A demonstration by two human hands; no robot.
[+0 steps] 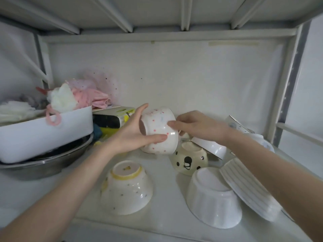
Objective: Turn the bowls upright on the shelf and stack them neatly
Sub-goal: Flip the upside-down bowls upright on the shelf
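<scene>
A white bowl with pink dots [160, 127] is held tipped on its side above the shelf [162, 172], its foot facing left. My left hand [132, 131] grips its base end, thumb under the wall. My right hand [194, 124] holds the rim side, thumb on the wall. Below it stands another pink-dotted bowl [148, 150], mostly hidden. Upside down on the shelf are a yellow-footed speckled bowl [126, 187], a plain white ribbed bowl [212, 198] and a cream bowl with black spots [189, 159]. A striped white bowl [248, 187] leans at the right.
A white tub [45, 135] of cloths sits on a steel basin [43, 165] at the left. Sponges and a packet [111, 122] lie behind my left hand. More white dishes [211, 145] are tilted at the back right, near the rack's post [286, 91].
</scene>
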